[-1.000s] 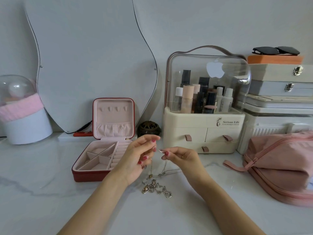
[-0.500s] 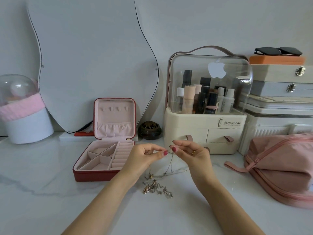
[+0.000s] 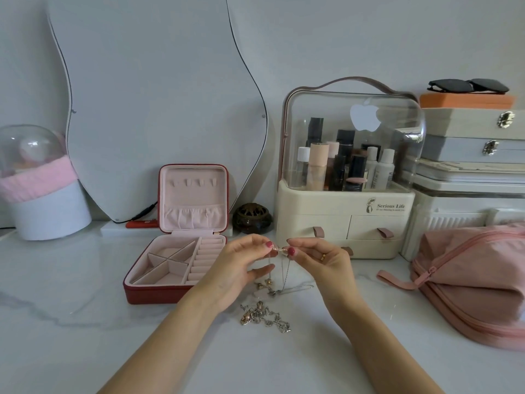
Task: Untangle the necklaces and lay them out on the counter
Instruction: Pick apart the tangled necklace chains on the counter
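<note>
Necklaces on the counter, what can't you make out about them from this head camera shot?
- Tangled pile, head view: chains too fine to count.
- Held chain: clasp hidden between the left hand and right hand fingertips.
- Charms: the left hand partly covers them.

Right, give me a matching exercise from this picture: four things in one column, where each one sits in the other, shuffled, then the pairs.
Things:
1. sunglasses
2. thin necklace
3. tangled pile of chains
4. jewellery box

Places:
A. lying on the counter below the hands
B. open, left of the left hand
C. on top of the stacked boxes
D. pinched between both hands, with the right hand

Pairs: 1-C, 2-D, 3-A, 4-B
</note>
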